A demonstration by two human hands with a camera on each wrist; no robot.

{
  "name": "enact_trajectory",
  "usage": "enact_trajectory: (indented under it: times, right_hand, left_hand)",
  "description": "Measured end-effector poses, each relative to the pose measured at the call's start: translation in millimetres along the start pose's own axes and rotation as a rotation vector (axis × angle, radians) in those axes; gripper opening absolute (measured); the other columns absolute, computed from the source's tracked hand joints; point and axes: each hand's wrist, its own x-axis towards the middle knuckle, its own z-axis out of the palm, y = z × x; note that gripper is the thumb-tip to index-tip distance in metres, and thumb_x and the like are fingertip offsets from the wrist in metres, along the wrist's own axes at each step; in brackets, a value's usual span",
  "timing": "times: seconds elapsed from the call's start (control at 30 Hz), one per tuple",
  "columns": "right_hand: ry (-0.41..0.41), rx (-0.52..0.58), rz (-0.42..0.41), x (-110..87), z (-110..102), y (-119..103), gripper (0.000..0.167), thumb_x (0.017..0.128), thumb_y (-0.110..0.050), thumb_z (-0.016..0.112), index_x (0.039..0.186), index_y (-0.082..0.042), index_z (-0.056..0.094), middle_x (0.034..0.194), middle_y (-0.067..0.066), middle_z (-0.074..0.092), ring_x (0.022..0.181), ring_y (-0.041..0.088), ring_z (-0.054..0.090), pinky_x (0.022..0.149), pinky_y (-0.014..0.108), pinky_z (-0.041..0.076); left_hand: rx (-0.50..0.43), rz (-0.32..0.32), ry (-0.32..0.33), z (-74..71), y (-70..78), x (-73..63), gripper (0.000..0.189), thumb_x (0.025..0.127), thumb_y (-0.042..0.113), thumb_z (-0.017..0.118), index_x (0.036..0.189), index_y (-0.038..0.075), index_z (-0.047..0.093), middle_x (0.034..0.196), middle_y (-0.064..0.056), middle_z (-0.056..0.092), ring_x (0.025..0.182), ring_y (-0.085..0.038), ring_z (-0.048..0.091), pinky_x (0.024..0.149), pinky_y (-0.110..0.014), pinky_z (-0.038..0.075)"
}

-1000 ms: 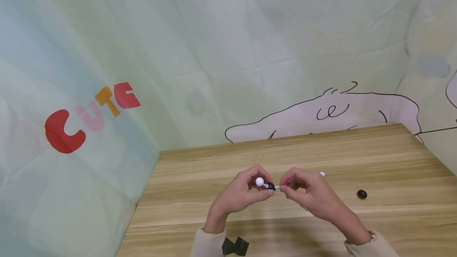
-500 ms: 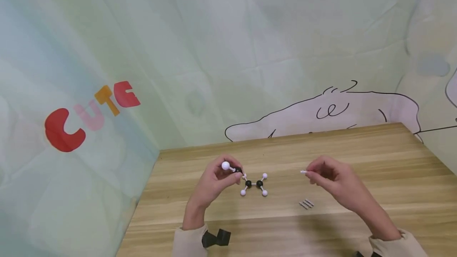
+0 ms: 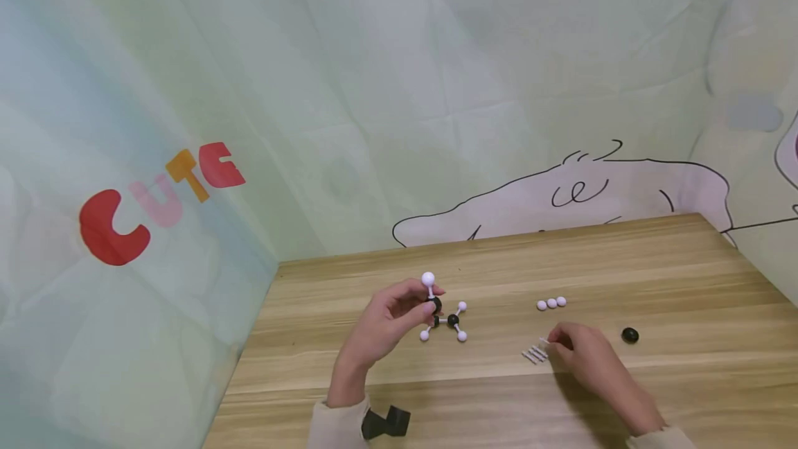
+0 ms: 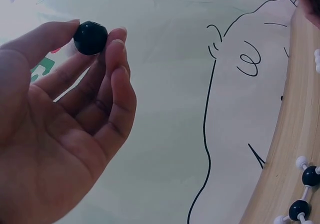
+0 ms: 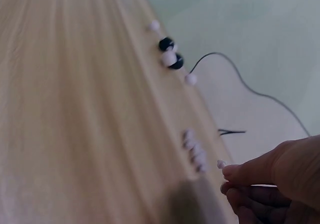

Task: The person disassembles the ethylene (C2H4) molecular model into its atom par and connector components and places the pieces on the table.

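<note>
1. While my left hand point(image 3: 385, 317) hangs over the table point(image 3: 299, 359), its thumb and fingertips are clamped on a black ball point(image 3: 434, 305); a white ball point(image 3: 427, 279) stands above that on a short, pale rod point(image 3: 430, 292).
2. With my right hand point(image 3: 586, 357) I pinch a small pale connector point(image 3: 545, 341) between thumb and fingers, low and just beside a row of slim grey pegs point(image 3: 535, 355). I cannot tell whether the connector touches them; the right wrist view is blurred there.
3. Partly covered by my left hand, a ball-and-stick model point(image 3: 453, 321) lies on the wood: two black balls joined by a link, with white ones on the outer ends.
4. Beyond my right hand, three white balls point(image 3: 551, 303) sit in a line.
5. To the right of that same hand, near it, rests a loose black ball point(image 3: 630, 335).
6. A dark device point(image 3: 397, 420) shows at my left sleeve point(image 3: 339, 425).
7. Past the far edge hangs a pale sheet point(image 3: 349, 158) with a black line drawing and colourful letters point(image 3: 114, 227) reading CUTE.
</note>
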Motion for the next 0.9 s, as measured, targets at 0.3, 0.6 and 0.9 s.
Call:
enact_trajectory:
  times: [0.3,0.6,0.9]
  right_hand:
    - [0.018,0.016,0.026,0.1,15,14,0.005,0.080,-0.007,0.072,0.080,-0.009,0.068,0.077,-0.003,0.066,0.072,0.009,0.056,0.064,0.027,0.046]
    - [-0.015,0.015,0.004,-0.5,13,11,0.005,0.082,-0.010,0.072,0.083,-0.007,0.070,0.082,-0.002,0.068,0.075,0.010,0.057,0.065,0.028,0.046]
    - [-0.056,0.029,0.015,1.3,9,10,0.004,0.084,-0.008,0.067,0.086,-0.011,0.069,0.083,-0.002,0.068,0.076,0.010,0.057,0.066,0.029,0.047]
  left_hand:
    - [-0.011,0.004,-0.036,6.7,-3.3,2.3,0.020,0.094,0.010,0.059,0.108,-0.004,0.058,0.108,-0.025,0.061,0.083,-0.007,0.062,0.073,-0.023,0.054]
    - [-0.121,0.014,-0.112,16.3,-4.1,6.7,0.024,0.095,0.009,0.057,0.110,-0.010,0.055,0.109,-0.033,0.059,0.093,-0.012,0.066,0.085,-0.036,0.055]
    - [-0.017,-0.011,-0.099,28.2,1.1,10.4,0.021,0.092,0.007,0.062,0.112,-0.001,0.058,0.099,-0.024,0.063,0.080,-0.011,0.064,0.076,-0.030,0.056]
